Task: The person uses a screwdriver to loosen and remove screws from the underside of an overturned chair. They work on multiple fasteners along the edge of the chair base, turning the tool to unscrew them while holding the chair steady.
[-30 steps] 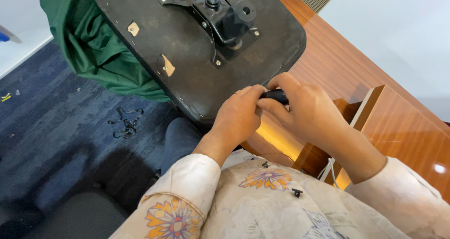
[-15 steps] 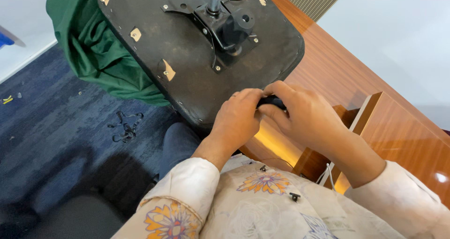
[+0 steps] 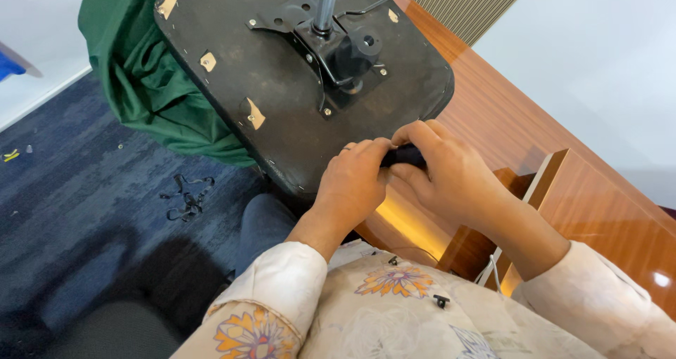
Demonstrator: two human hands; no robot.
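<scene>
Mostly hidden: a small black rounded object (image 3: 405,155), pinched between both hands at the near edge of the overturned black chair seat (image 3: 232,84). Only a short dark strip of it shows between the fingers; its ends are covered, so its full shape is hard to make out. The visible strip runs roughly crosswise, from one hand to the other, along the seat's near edge.

Left hand (image 3: 354,179) — fingers curled tight against the object's left end, knuckles resting on the seat's underside.

Right hand (image 3: 451,176) — closed over the object from the right and above, thumb tucked below, covering most of it.

Chair seat — dark underside up, tilted, with small torn tan patches and staples along the rim. A black metal mounting plate (image 3: 331,42) is bolted at its centre, with a silver post (image 3: 324,3) rising from it and cut off by the top of the picture.

Behind the seat on the left: a bunched green cloth (image 3: 141,77). To the seat's right: a polished brown wooden desk (image 3: 507,120), partly under the seat's far corner. Below the seat's left side: blue carpet (image 3: 84,190) with a tangle of black scraps (image 3: 186,196).

Both sleeves are pale floral fabric; the forearms are cut off at the lower edge.
</scene>
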